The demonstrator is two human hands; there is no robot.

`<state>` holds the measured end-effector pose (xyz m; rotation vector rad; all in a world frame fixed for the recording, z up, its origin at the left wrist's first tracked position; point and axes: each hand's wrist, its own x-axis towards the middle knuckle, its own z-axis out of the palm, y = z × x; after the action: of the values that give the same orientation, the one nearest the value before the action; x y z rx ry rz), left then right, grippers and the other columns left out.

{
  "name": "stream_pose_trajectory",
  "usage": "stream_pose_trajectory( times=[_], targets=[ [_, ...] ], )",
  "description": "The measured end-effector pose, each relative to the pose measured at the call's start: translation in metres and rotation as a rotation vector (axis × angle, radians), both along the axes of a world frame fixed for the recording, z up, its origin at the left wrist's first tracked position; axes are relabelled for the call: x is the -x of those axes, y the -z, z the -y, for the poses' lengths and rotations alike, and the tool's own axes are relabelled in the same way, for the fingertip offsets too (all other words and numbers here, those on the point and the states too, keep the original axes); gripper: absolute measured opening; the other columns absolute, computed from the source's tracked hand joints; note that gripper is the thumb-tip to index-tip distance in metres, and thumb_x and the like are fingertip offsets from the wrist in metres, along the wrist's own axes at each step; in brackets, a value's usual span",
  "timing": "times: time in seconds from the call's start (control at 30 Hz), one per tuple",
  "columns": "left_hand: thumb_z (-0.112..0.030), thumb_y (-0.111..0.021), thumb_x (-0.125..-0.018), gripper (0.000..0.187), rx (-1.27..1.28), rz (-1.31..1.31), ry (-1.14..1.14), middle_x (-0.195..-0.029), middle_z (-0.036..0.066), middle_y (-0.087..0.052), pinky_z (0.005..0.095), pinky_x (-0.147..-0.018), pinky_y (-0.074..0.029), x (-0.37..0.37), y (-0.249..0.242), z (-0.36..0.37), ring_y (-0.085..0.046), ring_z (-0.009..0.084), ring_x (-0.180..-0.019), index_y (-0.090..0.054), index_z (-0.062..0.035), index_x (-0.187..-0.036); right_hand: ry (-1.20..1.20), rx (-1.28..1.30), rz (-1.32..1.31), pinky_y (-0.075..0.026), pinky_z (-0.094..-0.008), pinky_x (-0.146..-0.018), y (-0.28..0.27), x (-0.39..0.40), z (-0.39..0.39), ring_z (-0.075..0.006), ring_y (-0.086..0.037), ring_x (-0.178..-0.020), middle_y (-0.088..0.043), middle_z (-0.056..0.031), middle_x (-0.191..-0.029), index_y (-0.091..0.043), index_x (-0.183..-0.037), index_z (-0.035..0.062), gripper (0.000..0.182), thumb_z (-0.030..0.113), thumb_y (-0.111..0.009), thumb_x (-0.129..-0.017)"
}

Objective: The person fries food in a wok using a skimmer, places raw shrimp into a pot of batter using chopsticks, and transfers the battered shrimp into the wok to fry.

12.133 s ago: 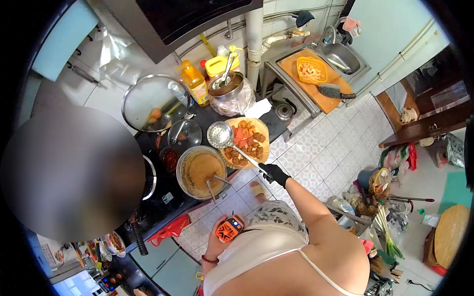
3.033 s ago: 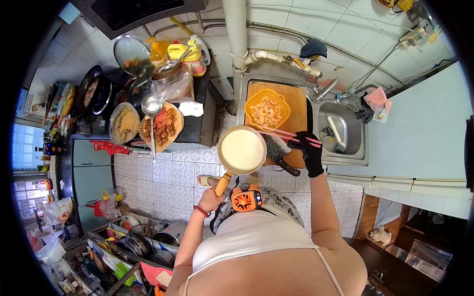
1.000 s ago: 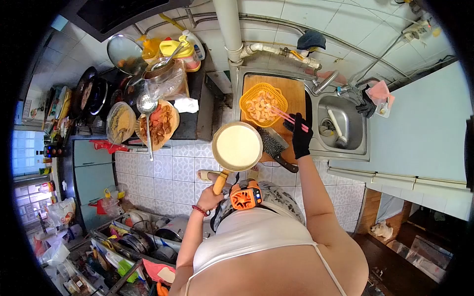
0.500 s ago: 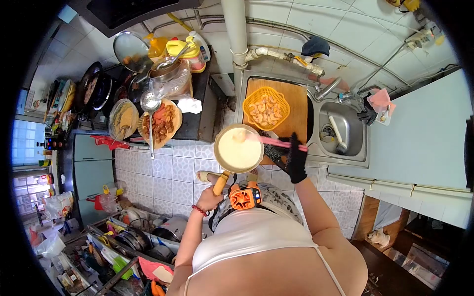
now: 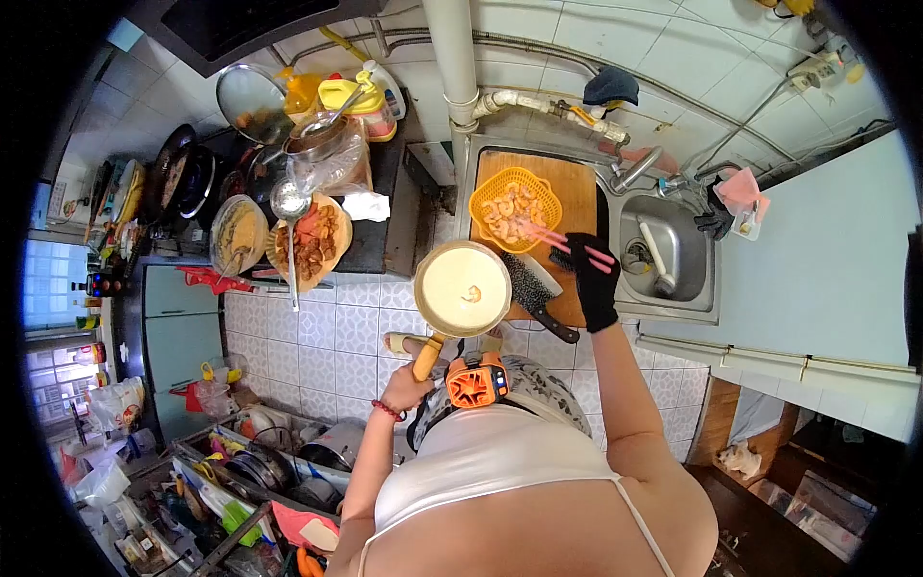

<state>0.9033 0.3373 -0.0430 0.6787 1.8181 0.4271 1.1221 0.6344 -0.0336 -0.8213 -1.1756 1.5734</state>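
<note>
Shrimp (image 5: pixel 471 293): 1 in the batter pan (image 5: pixel 462 288) gripped by left hand (image 5: pixel 409 388); right hand (image 5: pixel 591 279) pinching chopsticks (image 5: pixel 558 240) over the full basket (image 5: pixel 515 209).

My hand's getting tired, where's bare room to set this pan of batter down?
Bare board lies right of the yellow basket, toward the sink. The cleaver fills the board's near edge; the black counter left of the pipe is crowded.

Cleaver (image 5: pixel 535 288) lies between pan (image 5: pixel 462 288) and basket (image 5: pixel 514 209) — the board (image 5: pixel 582 197) right of basket stays bare.
</note>
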Motion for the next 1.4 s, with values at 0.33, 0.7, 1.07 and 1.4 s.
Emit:
stream_pose_trajectory(
  times=[0.33,0.7,1.07,1.4],
  targets=[
    [-0.018,-0.062,-0.074,0.028,-0.004,-0.014,0.002,-0.060,0.009,-0.060,0.0285,-0.041,-0.046,0.001,0.012,0.005,-0.057,0.0149,-0.043,-0.056,0.0003,-0.095,0.226,0.011,0.059,-0.055,-0.0293,-0.071,0.075,0.026,-0.022,-0.0161,-0.064,-0.082,-0.065,-0.0085,-0.094,-0.063,-0.099,0.0003,0.018,0.015,-0.059,-0.089],
    [-0.018,-0.061,-0.075,0.026,-0.030,-0.021,-0.005,-0.059,0.011,-0.060,0.0310,-0.043,-0.047,-0.001,0.009,0.005,-0.058,0.0188,-0.043,-0.056,0.0018,-0.091,0.326,0.180,-0.074,-0.058,-0.0375,-0.064,0.038,-0.002,-0.017,-0.0256,-0.066,-0.068,-0.063,-0.0130,-0.079,-0.058,-0.089,-0.0036,0.032,0.028,-0.055,-0.092],
    [-0.021,-0.061,-0.075,0.026,-0.002,-0.036,0.019,-0.056,0.010,-0.060,0.0311,-0.044,-0.048,-0.002,0.006,0.002,-0.059,0.0191,-0.043,-0.057,0.0018,-0.087,-0.015,0.082,0.311,-0.050,-0.0262,-0.063,-0.002,0.012,0.070,-0.0129,-0.061,-0.072,-0.064,-0.0035,-0.084,-0.061,-0.102,0.0024,0.020,0.018,-0.051,-0.093],
    [-0.020,-0.060,-0.074,0.025,-0.015,-0.045,-0.015,-0.057,0.011,-0.060,0.0334,-0.047,-0.049,-0.004,0.014,0.006,-0.059,0.0205,-0.045,-0.057,0.0025,-0.084,-0.171,0.064,0.159,-0.053,-0.0262,-0.070,0.014,0.018,0.046,-0.0142,-0.063,-0.082,-0.064,-0.0069,-0.091,-0.060,-0.100,-0.0007,0.014,0.002,-0.055,-0.087]
  ],
)
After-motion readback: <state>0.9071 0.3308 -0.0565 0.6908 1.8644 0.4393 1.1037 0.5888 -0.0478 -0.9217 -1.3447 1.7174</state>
